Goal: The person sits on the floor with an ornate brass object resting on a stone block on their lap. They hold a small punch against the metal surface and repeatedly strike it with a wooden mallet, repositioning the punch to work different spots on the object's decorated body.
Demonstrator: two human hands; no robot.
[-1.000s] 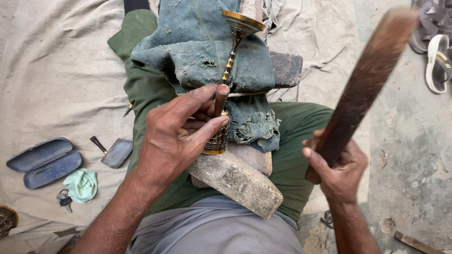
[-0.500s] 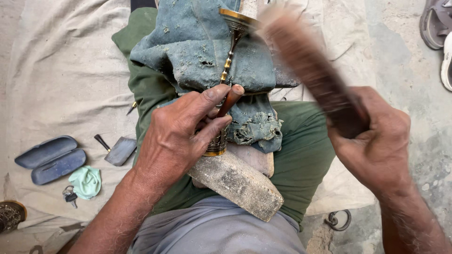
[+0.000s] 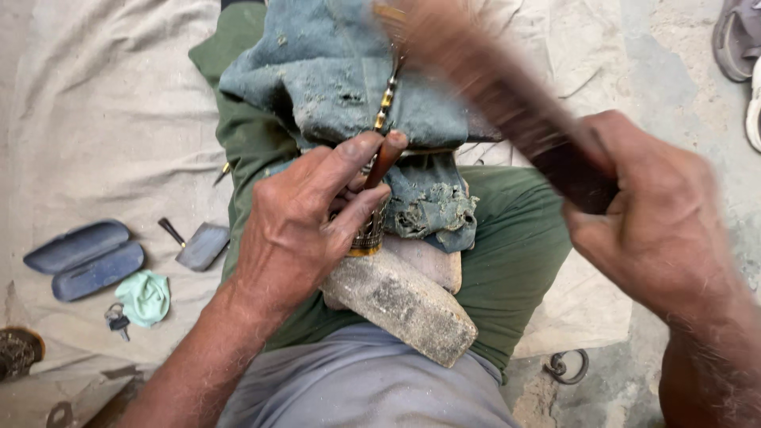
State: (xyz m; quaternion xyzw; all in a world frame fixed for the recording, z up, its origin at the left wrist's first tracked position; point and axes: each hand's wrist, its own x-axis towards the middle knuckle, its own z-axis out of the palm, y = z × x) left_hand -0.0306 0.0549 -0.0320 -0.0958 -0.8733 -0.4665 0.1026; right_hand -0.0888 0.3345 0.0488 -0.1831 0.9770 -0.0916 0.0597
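My left hand (image 3: 305,226) grips a slim brass stand (image 3: 386,99) with a banded stem and an engraved base, together with a short reddish rod (image 3: 385,158) pinched under the thumb. The stand lies along my lap on a ragged blue denim cloth (image 3: 341,75). My right hand (image 3: 654,214) is closed on a long dark wooden stick (image 3: 507,103), blurred with motion, its far end over the stand's top. A rough stone block (image 3: 400,305) rests on my thigh under the left hand.
A beige canvas sheet (image 3: 95,119) covers the ground. On it at the left lie an open blue spectacle case (image 3: 83,257), a small flat scraper (image 3: 198,246), a green cloth (image 3: 145,297) and keys (image 3: 117,321). Sandals (image 3: 741,55) sit top right, a metal ring (image 3: 565,366) lower right.
My right hand has swung the wooden stick from raised at the right down and leftward onto the top of the brass stand. My left hand keeps its grip in place.
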